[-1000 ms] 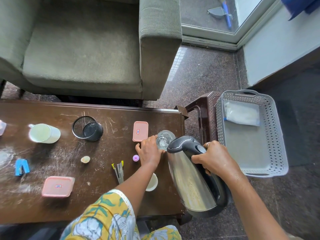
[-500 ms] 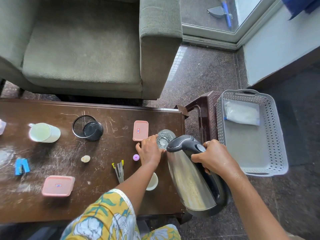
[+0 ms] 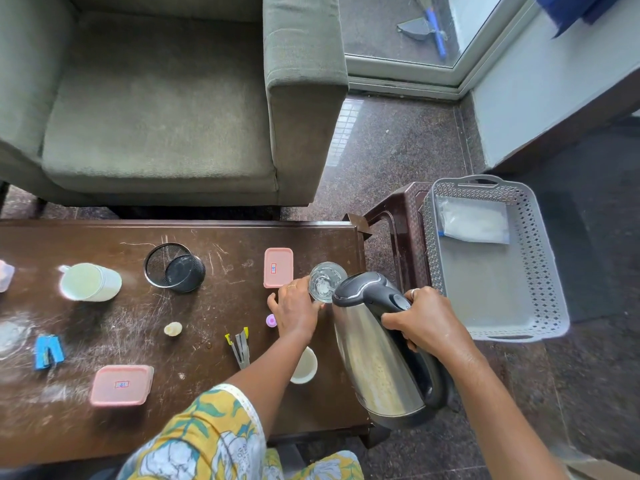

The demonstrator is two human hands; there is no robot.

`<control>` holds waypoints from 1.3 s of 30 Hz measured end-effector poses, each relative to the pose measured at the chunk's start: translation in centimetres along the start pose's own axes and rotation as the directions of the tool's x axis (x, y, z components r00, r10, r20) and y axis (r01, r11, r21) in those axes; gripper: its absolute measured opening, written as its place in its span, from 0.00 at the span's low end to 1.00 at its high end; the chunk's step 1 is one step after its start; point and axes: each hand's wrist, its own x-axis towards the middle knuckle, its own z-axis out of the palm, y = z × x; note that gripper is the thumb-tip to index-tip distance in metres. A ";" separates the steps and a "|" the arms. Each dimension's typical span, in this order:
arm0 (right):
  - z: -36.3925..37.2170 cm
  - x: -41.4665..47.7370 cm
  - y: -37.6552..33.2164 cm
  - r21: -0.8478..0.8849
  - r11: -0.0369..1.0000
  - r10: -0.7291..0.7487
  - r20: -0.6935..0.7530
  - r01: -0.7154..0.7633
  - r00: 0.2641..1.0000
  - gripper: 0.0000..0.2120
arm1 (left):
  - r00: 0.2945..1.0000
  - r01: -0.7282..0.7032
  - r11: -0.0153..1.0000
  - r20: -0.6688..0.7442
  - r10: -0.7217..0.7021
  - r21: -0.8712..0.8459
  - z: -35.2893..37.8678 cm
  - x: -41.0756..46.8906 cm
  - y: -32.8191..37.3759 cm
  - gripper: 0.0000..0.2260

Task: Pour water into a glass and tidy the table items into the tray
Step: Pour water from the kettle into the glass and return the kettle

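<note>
Tabletop glass (image 3: 326, 281) against left hand (image 3: 297, 311), under kettle (image 3: 379, 344).

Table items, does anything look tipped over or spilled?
Yes. The black mesh cup and the white mug lie on their sides on the table, and pale powdery smears mark its left end.

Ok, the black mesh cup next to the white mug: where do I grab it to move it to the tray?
Grip the mesh cup by its side wall, coming straight down from above. It lies tipped on its side with the open mouth facing left and away, toward the armchair, so the round wall is uppermost and clear of the mug.
</note>
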 end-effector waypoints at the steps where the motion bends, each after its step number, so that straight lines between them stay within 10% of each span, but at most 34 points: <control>1: 0.2 0.0 0.0 0.007 1.000 0.001 -0.001 -0.001 1.000 0.07 | 1.000 -0.003 1.000 0.002 0.003 0.005 -0.1 -0.1 0.0 0.20; 19: 0.6 -0.1 -0.6 -0.005 1.000 0.001 -0.014 -0.001 1.000 0.06 | 1.000 -0.019 1.000 0.015 0.019 -0.004 -0.3 -0.8 -0.5 0.19; 39: 1.5 -5.9 7.5 0.629 0.773 0.193 -0.359 0.084 0.913 0.05 | 0.973 -0.230 0.970 -0.041 0.227 -0.084 -0.2 -3.3 2.9 0.13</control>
